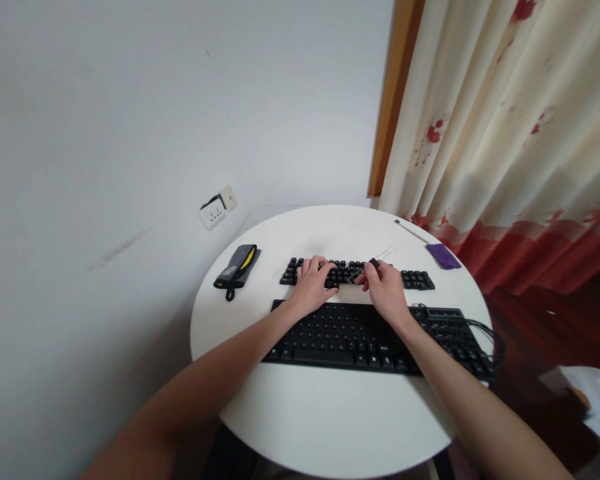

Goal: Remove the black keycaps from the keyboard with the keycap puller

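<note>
My right hand (386, 287) is closed around a keycap puller (374, 264) with a black grip and thin wire loops. It hovers over loose black keycaps (416, 280) laid out in rows on the table. My left hand (314, 283) rests on the left part of these rows, fingers spread and thumb apart. Both hands partly hide the keycaps. Nearer to me lies a black keyboard (325, 337), below my wrists. Keycaps show along its front edge, while much of its main field looks stripped to small round stems. My right forearm covers part of it.
The round white table (325, 407) stands against a wall with a socket (213, 215). A grey pouch with yellow lining (237, 267) lies at left. A thin brush (411, 231) and purple pouch (443, 256) lie at right. A coiled cable (497, 343) hangs over the right edge.
</note>
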The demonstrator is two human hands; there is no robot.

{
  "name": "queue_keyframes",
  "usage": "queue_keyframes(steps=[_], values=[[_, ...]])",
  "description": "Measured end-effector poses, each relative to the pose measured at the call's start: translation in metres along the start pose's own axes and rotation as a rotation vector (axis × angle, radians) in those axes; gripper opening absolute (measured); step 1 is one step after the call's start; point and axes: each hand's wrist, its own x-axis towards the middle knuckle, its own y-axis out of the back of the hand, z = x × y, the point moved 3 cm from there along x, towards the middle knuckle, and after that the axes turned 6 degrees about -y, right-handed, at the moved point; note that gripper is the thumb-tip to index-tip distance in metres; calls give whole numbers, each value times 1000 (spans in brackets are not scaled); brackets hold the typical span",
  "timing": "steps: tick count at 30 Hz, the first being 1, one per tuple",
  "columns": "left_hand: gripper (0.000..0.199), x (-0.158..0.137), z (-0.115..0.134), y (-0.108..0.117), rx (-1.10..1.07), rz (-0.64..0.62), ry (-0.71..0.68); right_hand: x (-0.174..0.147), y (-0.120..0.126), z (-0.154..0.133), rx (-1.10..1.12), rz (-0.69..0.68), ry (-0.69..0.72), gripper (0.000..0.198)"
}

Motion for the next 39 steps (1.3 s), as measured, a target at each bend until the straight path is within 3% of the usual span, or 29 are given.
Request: queue_keyframes(steps=[19,24,31,39], values=[[53,0,-2,-1,-18,-11,-15,3,-4,4,0,-46,25,40],[48,-1,3,5,-116,-27,-94,3,-3,5,8,-47,29,38],[52,-8,18,22,-298,-306,-353,4,-1,3,3,-34,27,39],[116,-31,28,32,-224,-789,-426,7,2,6,-27,-12,52,34]])
